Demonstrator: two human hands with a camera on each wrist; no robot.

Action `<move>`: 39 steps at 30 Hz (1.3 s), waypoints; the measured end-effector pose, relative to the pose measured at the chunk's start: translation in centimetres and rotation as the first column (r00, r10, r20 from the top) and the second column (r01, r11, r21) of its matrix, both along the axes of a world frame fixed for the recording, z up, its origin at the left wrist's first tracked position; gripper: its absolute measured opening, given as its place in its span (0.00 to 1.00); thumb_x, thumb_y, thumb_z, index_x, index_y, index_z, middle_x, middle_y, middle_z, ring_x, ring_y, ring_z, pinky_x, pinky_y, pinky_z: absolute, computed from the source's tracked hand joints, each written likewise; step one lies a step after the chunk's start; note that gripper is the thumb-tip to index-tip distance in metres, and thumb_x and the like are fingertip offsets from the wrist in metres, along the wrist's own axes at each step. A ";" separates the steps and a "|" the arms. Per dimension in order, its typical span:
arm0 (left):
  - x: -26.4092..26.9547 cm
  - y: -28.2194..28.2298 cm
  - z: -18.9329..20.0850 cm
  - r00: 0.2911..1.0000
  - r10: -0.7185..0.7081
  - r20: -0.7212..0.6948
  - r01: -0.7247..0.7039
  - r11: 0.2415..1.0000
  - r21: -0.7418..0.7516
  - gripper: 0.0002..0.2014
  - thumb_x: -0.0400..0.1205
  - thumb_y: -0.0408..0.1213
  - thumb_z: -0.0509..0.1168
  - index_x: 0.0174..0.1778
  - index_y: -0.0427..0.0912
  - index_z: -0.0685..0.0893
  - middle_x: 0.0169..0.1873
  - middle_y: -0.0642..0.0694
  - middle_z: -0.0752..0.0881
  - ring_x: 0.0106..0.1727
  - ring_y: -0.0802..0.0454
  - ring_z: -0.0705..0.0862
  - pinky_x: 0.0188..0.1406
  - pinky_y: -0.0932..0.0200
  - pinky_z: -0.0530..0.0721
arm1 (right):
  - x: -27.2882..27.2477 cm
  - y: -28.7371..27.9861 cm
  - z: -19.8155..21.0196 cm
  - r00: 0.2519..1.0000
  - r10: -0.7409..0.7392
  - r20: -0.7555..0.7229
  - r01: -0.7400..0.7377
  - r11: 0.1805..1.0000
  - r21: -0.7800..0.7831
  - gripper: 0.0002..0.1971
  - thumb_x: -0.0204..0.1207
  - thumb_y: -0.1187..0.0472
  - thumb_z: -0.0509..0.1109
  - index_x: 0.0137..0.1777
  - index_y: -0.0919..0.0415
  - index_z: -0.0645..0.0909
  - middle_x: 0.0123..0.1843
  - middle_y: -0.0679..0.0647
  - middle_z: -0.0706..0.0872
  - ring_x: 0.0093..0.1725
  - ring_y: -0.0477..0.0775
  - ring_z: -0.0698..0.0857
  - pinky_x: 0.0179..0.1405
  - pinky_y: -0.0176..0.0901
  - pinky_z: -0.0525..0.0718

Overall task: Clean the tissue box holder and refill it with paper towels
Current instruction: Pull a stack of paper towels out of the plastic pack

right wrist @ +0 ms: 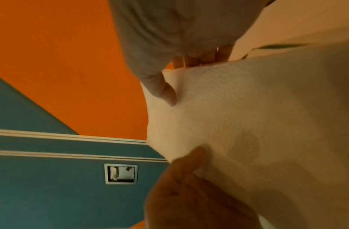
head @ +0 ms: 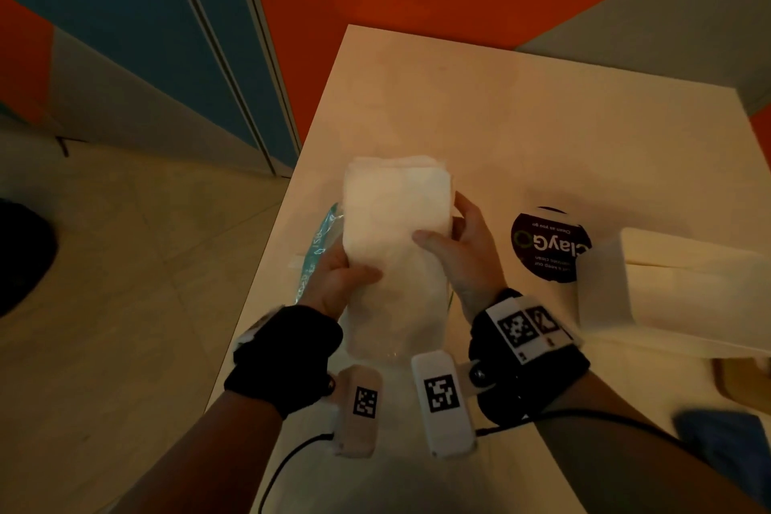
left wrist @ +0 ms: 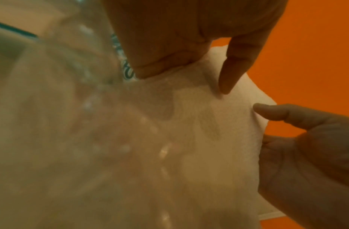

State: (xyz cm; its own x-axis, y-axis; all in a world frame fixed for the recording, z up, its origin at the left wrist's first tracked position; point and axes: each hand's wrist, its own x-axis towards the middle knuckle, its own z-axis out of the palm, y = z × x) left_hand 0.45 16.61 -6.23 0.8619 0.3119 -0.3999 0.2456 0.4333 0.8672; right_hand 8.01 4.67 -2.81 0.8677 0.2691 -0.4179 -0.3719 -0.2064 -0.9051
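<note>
The pale surface (head: 521, 117) lies under my hands, the white holder (head: 688, 284) stands off to the right of my right hand, and the stack of paper towels (head: 396, 213) is up between my palms, half out of its clear wrapper (head: 321, 238). If I tug unevenly, the loose sheets could fan out or tear, or the wrapper could snag them. My left hand (head: 338, 275) grips the wrapped lower end; my right hand (head: 459, 246) pinches the bare stack, thumb on top.
</note>
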 end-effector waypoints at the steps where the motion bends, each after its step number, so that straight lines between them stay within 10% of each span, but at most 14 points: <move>1: 0.1 -0.1 0.2 1.000 0.004 0.008 -0.005 1.000 0.015 0.25 0.58 0.26 0.63 0.52 0.47 0.78 0.29 0.55 0.91 0.32 0.61 0.88 0.27 0.67 0.85 | -0.1 0.0 0.0 0.999 0.004 0.036 -0.003 1.000 -0.025 0.36 0.69 0.69 0.72 0.76 0.57 0.63 0.64 0.56 0.82 0.62 0.60 0.81 0.63 0.66 0.81; 6: 0.8 -0.6 1.4 0.992 0.124 -0.024 -0.121 0.986 0.116 0.23 0.76 0.31 0.66 0.67 0.42 0.72 0.46 0.49 0.83 0.42 0.56 0.83 0.34 0.68 0.85 | -0.5 0.3 0.2 0.963 0.088 0.253 -0.029 0.973 -0.228 0.31 0.66 0.64 0.73 0.69 0.55 0.68 0.49 0.37 0.76 0.65 0.58 0.78 0.70 0.66 0.72; 11: 1.1 -0.7 0.8 0.990 0.114 -0.079 -0.083 0.945 0.317 0.23 0.77 0.33 0.66 0.68 0.42 0.70 0.56 0.43 0.80 0.56 0.45 0.80 0.52 0.52 0.79 | -0.6 0.0 0.6 0.959 0.047 0.278 0.003 0.984 -0.177 0.37 0.66 0.63 0.76 0.73 0.52 0.64 0.49 0.43 0.77 0.60 0.56 0.79 0.70 0.67 0.69; 16: 0.8 -0.7 0.4 0.994 0.083 -0.070 -0.055 0.944 0.326 0.25 0.76 0.34 0.67 0.69 0.42 0.70 0.61 0.39 0.80 0.59 0.42 0.80 0.56 0.46 0.82 | -0.4 -0.2 0.8 0.956 0.151 0.250 -0.119 0.983 -0.138 0.15 0.69 0.65 0.73 0.56 0.59 0.80 0.51 0.55 0.84 0.56 0.60 0.83 0.57 0.61 0.83; 19: 0.7 -0.6 0.6 0.994 0.094 -0.058 -0.075 0.961 0.266 0.26 0.75 0.33 0.68 0.69 0.43 0.69 0.60 0.41 0.80 0.58 0.43 0.81 0.54 0.49 0.83 | 0.0 -0.5 1.2 0.951 0.218 0.218 -0.207 0.976 -0.071 0.11 0.72 0.71 0.71 0.50 0.58 0.78 0.42 0.47 0.83 0.50 0.57 0.83 0.44 0.43 0.84; 26: 0.3 0.1 1.5 0.997 0.034 0.064 -0.042 0.991 0.131 0.25 0.72 0.23 0.67 0.59 0.51 0.72 0.49 0.52 0.82 0.48 0.57 0.83 0.33 0.70 0.86 | 0.1 -1.3 1.3 0.977 0.157 0.143 -0.173 0.980 0.103 0.16 0.72 0.76 0.68 0.49 0.52 0.79 0.49 0.57 0.85 0.54 0.63 0.84 0.58 0.66 0.83; 36: -1.0 0.0 1.9 0.996 -0.091 0.006 0.090 0.992 0.092 0.19 0.69 0.22 0.69 0.54 0.40 0.81 0.26 0.58 0.90 0.29 0.63 0.88 0.26 0.67 0.86 | 0.8 -1.7 1.4 1.000 -0.024 -0.016 0.029 0.919 0.392 0.16 0.74 0.77 0.63 0.53 0.59 0.83 0.42 0.48 0.91 0.47 0.55 0.89 0.45 0.50 0.91; 39: -2.0 0.6 1.7 0.993 -0.109 0.043 0.109 0.994 -0.005 0.22 0.57 0.36 0.80 0.46 0.47 0.84 0.31 0.54 0.92 0.33 0.57 0.89 0.27 0.63 0.87 | 1.5 -2.0 1.5 0.978 -0.110 -0.175 0.179 0.873 0.454 0.15 0.76 0.73 0.63 0.59 0.60 0.82 0.52 0.54 0.90 0.55 0.61 0.87 0.52 0.56 0.88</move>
State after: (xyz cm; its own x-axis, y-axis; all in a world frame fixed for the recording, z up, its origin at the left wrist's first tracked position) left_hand -1.56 17.24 -4.51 0.9067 0.2128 -0.3642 0.2547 0.4121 0.8748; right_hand 9.52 2.71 -1.33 0.8545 0.3381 -0.3944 -0.4935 0.2910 -0.8196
